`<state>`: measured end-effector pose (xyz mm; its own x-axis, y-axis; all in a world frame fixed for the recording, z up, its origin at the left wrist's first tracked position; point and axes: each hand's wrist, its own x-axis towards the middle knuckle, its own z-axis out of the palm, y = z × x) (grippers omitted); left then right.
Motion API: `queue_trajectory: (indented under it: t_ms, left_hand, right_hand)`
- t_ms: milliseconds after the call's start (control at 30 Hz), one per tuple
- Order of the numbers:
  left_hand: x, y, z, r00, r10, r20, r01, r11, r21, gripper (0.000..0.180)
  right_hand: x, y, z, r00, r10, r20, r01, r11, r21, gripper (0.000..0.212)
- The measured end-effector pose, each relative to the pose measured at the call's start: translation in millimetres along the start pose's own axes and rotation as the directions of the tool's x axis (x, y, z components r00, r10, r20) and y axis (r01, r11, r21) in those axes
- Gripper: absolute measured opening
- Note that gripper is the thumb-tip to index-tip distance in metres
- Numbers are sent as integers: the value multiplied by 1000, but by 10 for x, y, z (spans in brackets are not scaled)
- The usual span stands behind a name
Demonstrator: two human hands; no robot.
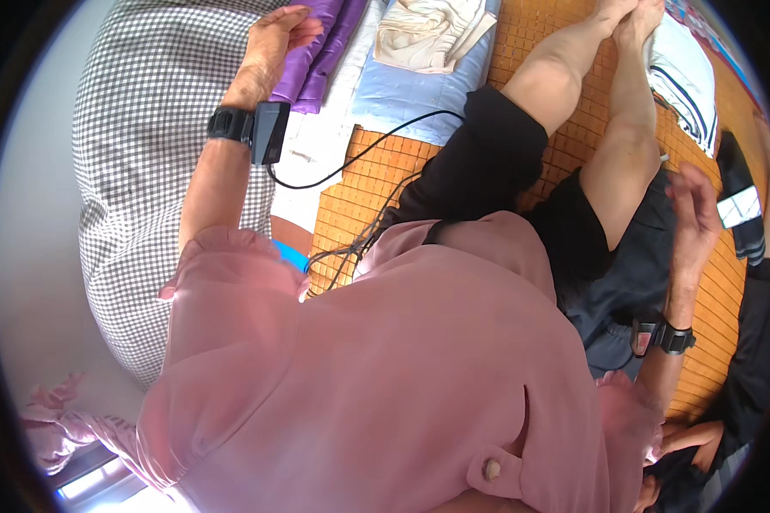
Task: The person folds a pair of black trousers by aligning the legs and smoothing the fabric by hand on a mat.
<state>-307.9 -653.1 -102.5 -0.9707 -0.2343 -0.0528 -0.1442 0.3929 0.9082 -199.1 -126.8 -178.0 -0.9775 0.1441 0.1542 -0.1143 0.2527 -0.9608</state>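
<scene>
My left hand [280, 40] is raised at the upper left, fingers loosely bent and apart, with nothing in it. Just beside it lies a folded shiny purple cloth [321, 64]. My right hand [695, 209] is at the right, its fingers slightly curled and apart, and it too appears to hold nothing. Next to that hand a dark grey garment [612, 299] with a gathered waistband lies partly under my leg. A folded cream cloth [428, 34] rests on a folded light blue cloth [411, 98] between my left hand and my legs.
A checked bolster or quilt [145, 171] fills the left side. Black cables [351, 252] cross the woven tan mat [385, 154] from my left wrist device [269, 132]. White clothing [680, 81] lies at the far right. Another person in dark clothes [710, 427] is at the lower right.
</scene>
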Motion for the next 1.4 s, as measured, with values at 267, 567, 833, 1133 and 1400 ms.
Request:
queue_trajectory:
  t_ms: [267, 567, 833, 1133, 1400]
  left_hand:
    - [141, 301, -514, 991, 28, -127, -51, 982, -181, 15]
    - [18, 629, -700, 970, 241, -33, -243, 946, -216, 15]
    - [120, 782, -600, 962, 257, 92, -240, 957, -165, 20]
    - [-176, 1233, -826, 960, 225, 166, -244, 964, 107, 29]
    - [-780, 1820, -226, 961, 219, 169, -216, 976, -35, 24]
  right_hand:
    - [-205, -766, 1903, 678, -308, 668, 447, 893, -43, 36]
    - [-149, -445, 3291, 447, 13, 895, 616, 721, -318, 38]
    - [-101, -382, 3337, 522, -73, 850, 532, 807, -257, 23]
    - [-815, -1010, 3110, 177, -784, 595, 543, 582, 605, 12]
    - [-555, -964, 1891, 68, -427, 902, 408, 837, 365, 41]
